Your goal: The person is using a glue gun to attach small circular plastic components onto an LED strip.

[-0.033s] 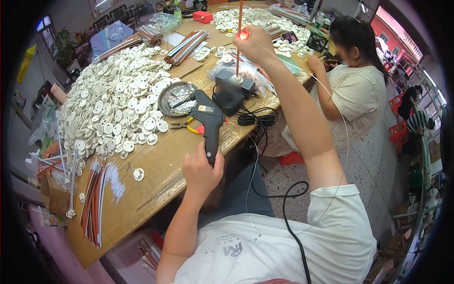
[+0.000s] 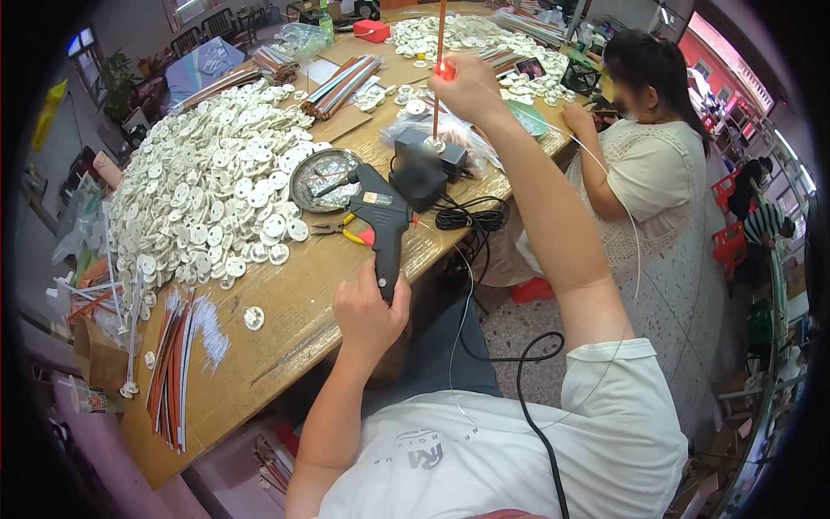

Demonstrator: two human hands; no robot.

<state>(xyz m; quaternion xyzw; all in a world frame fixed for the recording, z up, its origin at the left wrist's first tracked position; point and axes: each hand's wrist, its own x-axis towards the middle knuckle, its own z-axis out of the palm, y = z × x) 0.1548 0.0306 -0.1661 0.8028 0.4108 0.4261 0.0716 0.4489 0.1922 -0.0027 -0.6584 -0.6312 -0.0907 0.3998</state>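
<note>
My left hand [image 2: 370,310] is closed round the handle of a black glue gun [image 2: 380,208]. Its nozzle points over a round metal dish [image 2: 300,197] with shiny scraps. My right hand [image 2: 471,91], raised at the far side, pinches a thin reddish-brown stick [image 2: 436,119] held upright; a red glow shows at the fingertips. The stick's lower end meets a small white disc [image 2: 435,144] on a dark blocky device [image 2: 452,158]. In front of that is a blurred black rounded part [image 2: 417,180]. Pliers [image 2: 353,232] with yellow and red handles lie beside the gun.
White discs form a large heap [image 2: 199,190] on the left of the table [image 2: 285,333]. Strip bundles [image 2: 341,86] lie behind it, others [image 2: 173,372] near left. A black cable [image 2: 471,216] coils at the edge and trails past me. At right sits another person [image 2: 653,164].
My right hand and the stick have shifted very slightly to the right and down. My left hand and the glue gun stay put.
</note>
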